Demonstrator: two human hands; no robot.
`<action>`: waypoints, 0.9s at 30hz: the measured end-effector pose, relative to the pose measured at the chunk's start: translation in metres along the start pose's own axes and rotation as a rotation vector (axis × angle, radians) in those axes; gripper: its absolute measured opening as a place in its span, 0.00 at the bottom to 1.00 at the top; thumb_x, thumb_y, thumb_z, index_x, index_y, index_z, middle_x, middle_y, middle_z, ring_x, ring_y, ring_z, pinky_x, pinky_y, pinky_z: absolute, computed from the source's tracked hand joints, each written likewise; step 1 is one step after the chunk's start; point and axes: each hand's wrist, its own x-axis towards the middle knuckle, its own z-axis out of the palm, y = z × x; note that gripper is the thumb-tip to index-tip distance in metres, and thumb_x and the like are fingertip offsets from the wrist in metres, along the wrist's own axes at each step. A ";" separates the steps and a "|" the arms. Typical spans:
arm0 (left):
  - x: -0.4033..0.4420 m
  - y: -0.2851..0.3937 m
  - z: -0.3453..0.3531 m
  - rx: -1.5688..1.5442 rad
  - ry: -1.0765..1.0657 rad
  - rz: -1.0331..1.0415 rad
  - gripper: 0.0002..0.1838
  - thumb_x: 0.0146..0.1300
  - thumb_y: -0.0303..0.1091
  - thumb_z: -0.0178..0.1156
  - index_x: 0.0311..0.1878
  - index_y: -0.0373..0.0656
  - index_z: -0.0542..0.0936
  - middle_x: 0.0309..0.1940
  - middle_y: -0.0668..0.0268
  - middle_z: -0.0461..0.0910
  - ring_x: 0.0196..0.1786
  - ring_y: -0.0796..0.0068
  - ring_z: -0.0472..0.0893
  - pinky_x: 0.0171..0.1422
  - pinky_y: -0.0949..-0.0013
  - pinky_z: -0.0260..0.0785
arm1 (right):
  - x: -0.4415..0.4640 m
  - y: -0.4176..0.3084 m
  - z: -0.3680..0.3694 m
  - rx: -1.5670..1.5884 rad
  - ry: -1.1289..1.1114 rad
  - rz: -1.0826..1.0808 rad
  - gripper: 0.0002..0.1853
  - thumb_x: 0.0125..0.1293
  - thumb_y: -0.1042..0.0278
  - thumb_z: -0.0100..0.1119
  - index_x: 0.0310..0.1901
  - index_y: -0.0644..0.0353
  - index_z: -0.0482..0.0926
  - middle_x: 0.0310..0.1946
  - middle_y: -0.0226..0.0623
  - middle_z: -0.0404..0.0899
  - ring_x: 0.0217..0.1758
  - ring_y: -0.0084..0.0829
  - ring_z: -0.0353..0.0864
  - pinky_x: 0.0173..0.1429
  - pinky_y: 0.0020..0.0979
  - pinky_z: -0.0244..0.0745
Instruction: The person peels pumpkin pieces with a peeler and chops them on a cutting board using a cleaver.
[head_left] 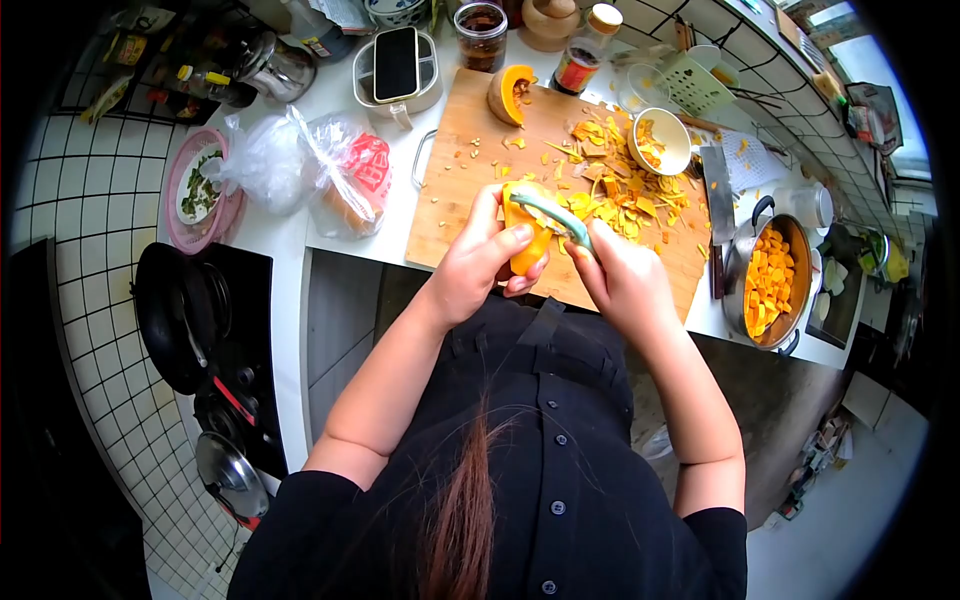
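Note:
My left hand (pixel 478 258) is wrapped round a piece of pumpkin (pixel 530 252), holding it above the near edge of the wooden cutting board (pixel 455 150). In my right hand (pixel 625 275) is a pale green peeler (pixel 560 218), its head against the top of the pumpkin piece. Peel scraps (pixel 635 205) and small seeds lie scattered over the board. A larger pumpkin wedge (pixel 510 95), with seeds in its hollow, rests at the board's far edge. Beside the scraps stands a cream cup (pixel 660 140) with orange bits inside.
A knife (pixel 718 190) lies along the board's right side. To its right stands a pot (pixel 785 325) of cut pumpkin pieces. Plastic bags (pixel 350 175), a phone (pixel 396 64) on a container, and jars (pixel 482 38) line the left and back. A wok (pixel 165 315) sits at far left.

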 end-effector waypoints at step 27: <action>-0.003 -0.011 0.004 0.035 0.123 0.083 0.14 0.68 0.37 0.44 0.54 0.46 0.59 0.24 0.61 0.68 0.18 0.83 0.61 0.23 0.81 0.56 | 0.007 0.010 0.017 -0.084 0.087 -0.068 0.16 0.65 0.56 0.57 0.29 0.56 0.66 0.13 0.38 0.70 0.18 0.42 0.75 0.21 0.40 0.68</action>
